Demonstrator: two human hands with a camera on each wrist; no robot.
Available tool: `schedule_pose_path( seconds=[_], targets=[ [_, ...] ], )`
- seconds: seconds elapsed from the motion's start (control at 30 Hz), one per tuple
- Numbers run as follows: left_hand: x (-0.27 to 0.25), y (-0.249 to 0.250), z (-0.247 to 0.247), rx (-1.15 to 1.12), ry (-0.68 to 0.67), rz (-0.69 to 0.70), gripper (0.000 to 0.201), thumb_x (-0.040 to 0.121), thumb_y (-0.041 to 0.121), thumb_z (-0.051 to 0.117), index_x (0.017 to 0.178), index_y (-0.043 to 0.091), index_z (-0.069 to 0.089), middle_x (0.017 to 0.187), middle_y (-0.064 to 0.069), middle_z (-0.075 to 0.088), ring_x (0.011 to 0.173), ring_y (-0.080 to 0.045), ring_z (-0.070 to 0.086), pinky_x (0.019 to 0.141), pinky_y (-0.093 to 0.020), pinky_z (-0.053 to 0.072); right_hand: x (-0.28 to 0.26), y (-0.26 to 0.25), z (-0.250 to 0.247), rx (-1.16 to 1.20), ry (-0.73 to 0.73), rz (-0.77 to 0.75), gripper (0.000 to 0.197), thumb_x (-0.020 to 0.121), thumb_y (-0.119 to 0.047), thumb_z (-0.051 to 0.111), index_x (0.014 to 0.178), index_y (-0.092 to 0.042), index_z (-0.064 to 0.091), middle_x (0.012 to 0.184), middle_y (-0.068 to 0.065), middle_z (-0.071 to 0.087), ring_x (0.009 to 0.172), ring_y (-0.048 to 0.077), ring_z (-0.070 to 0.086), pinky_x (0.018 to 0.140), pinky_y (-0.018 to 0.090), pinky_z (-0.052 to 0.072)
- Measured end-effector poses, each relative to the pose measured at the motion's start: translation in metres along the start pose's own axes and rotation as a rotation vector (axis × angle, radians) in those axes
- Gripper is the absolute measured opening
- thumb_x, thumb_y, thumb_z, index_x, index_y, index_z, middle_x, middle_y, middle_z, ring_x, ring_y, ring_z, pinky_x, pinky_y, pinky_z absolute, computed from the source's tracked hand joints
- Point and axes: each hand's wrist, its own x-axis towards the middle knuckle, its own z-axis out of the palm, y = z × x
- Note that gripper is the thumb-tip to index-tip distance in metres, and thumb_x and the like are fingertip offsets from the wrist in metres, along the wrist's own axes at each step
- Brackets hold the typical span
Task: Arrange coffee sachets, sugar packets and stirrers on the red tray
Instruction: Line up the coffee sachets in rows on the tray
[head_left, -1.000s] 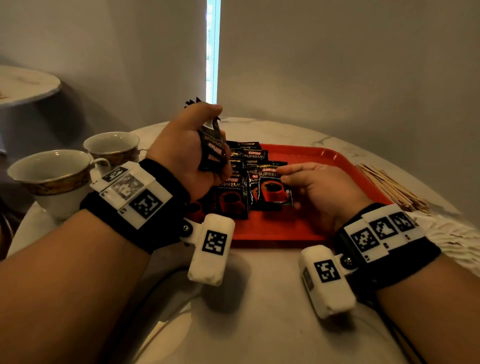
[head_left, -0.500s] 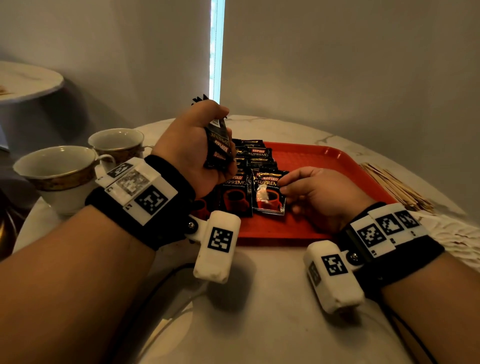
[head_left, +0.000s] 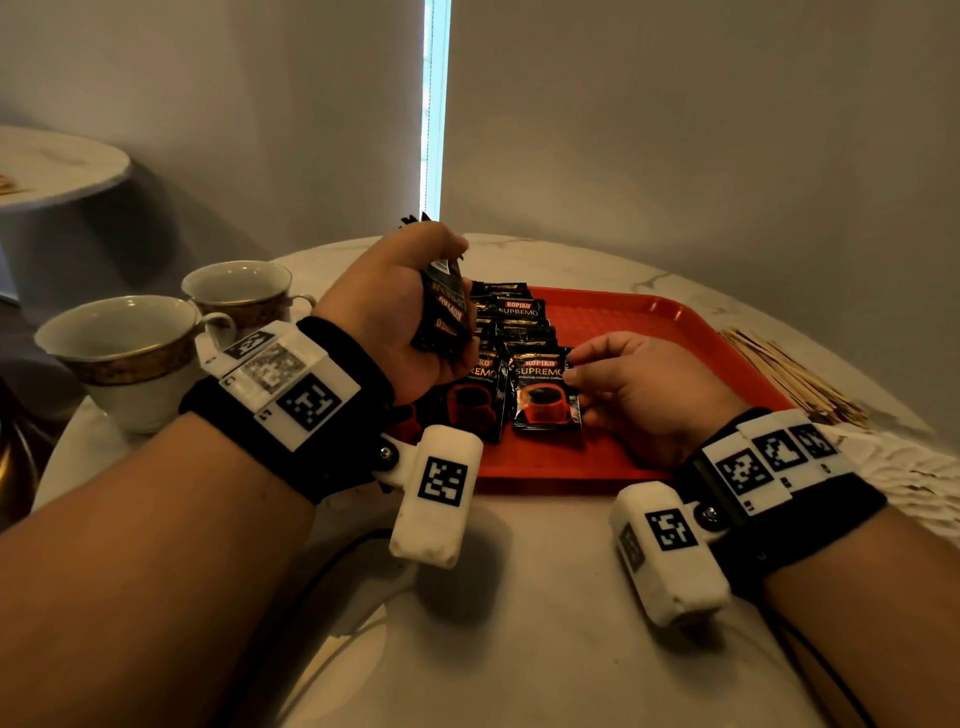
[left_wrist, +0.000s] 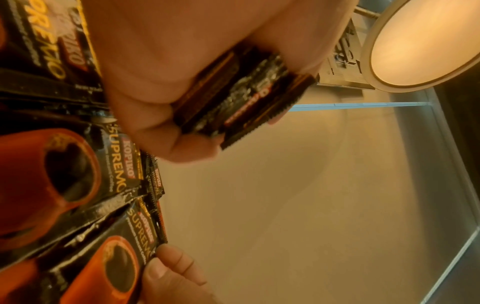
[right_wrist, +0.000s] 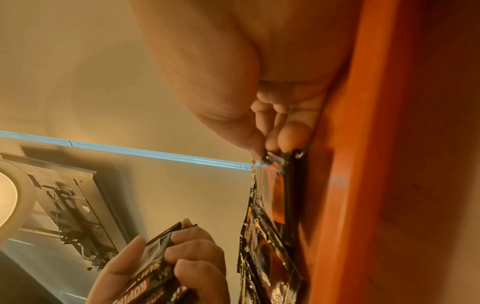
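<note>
Every coffee sachet reads "KOPIKO" in white on a red band with "SUPREMO" in gold beneath, above a picture of a red cup on black. The front sachet (head_left: 545, 392) lies flat on the red tray (head_left: 665, 332), its long axis running from the near rim toward the far one, lettering upright toward the person. Behind and to its left, a row of sachets (head_left: 511, 317) overlaps like shingles toward the tray's far left corner, all facing the same way. The right hand (head_left: 644, 387) rests on the tray, thumb and forefinger closed narrowly on the front sachet's right edge near its top corner, other fingers curled under. The left hand (head_left: 400, 312) hovers above the tray's left end, fingers wrapped round a bundle of sachets (head_left: 441, 314) held roughly upright with the print upside down. Wooden stirrers (head_left: 784, 371) lie heaped on the marble table (head_left: 519, 623) just right of the tray, and two gold-banded cups (head_left: 130, 353) stand to the left.
</note>
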Motion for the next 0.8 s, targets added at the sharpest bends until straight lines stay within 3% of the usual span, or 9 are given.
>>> schedule_pose_path(
  seconds=[0.13,0.23,0.3,0.5,0.63,0.8],
  targets=[
    [-0.0033,-0.0015,0.0023,0.151,-0.134,-0.157,0.017,0.09,0.031,0.058,0.097,0.016,0.058,0.077,-0.001,0.056,0.059,-0.016,0.059,0.073,-0.048,0.058,-0.0001,0.0009,-0.0006,0.005,-0.008,-0.016,0.017,0.087,0.01,0.063,0.094,-0.006,0.064,0.08,0.011,0.065,0.055,0.013,0.056,0.045,0.023,0.048],
    [-0.0048,-0.0011,0.0023,0.234,-0.168,-0.224,0.017,0.092,0.032,0.056,0.096,0.016,0.059,0.076,-0.002,0.057,0.059,-0.017,0.062,0.08,-0.065,0.055,-0.0005,0.001,-0.0005,0.009,-0.004,-0.023,0.017,0.087,0.011,0.063,0.094,-0.005,0.064,0.079,0.011,0.064,0.055,0.013,0.055,0.045,0.023,0.048],
    [-0.0041,0.0003,0.0001,0.262,-0.15,-0.234,0.019,0.091,0.032,0.059,0.1,0.015,0.06,0.079,-0.003,0.058,0.066,-0.018,0.061,0.085,-0.071,0.05,-0.0004,0.0012,-0.0002,-0.003,-0.002,-0.028,0.018,0.087,0.011,0.063,0.094,-0.005,0.065,0.079,0.011,0.064,0.055,0.013,0.055,0.045,0.024,0.048],
    [-0.005,-0.0002,-0.0014,0.283,-0.12,-0.227,0.022,0.092,0.03,0.06,0.107,0.014,0.061,0.085,-0.005,0.058,0.074,-0.019,0.059,0.083,-0.065,0.053,0.0004,0.0004,0.0008,-0.031,0.01,-0.026,0.018,0.087,0.011,0.062,0.092,-0.006,0.064,0.082,0.013,0.063,0.056,0.014,0.055,0.044,0.024,0.047],
    [-0.0056,-0.0018,-0.0001,0.291,-0.111,-0.216,0.018,0.093,0.031,0.058,0.101,0.015,0.06,0.075,-0.004,0.059,0.062,-0.019,0.062,0.072,-0.061,0.057,0.0003,0.0003,0.0004,-0.045,0.012,-0.018,0.017,0.087,0.011,0.063,0.093,-0.005,0.064,0.082,0.014,0.064,0.055,0.015,0.056,0.044,0.025,0.047],
    [-0.0037,-0.0034,0.0001,0.29,-0.114,-0.207,0.021,0.093,0.032,0.056,0.105,0.014,0.058,0.074,-0.004,0.058,0.056,-0.019,0.065,0.068,-0.059,0.059,-0.0009,-0.0009,0.0011,-0.052,0.029,-0.019,0.016,0.087,0.01,0.065,0.093,-0.004,0.063,0.077,0.015,0.062,0.054,0.016,0.054,0.039,0.025,0.043]
  ],
)
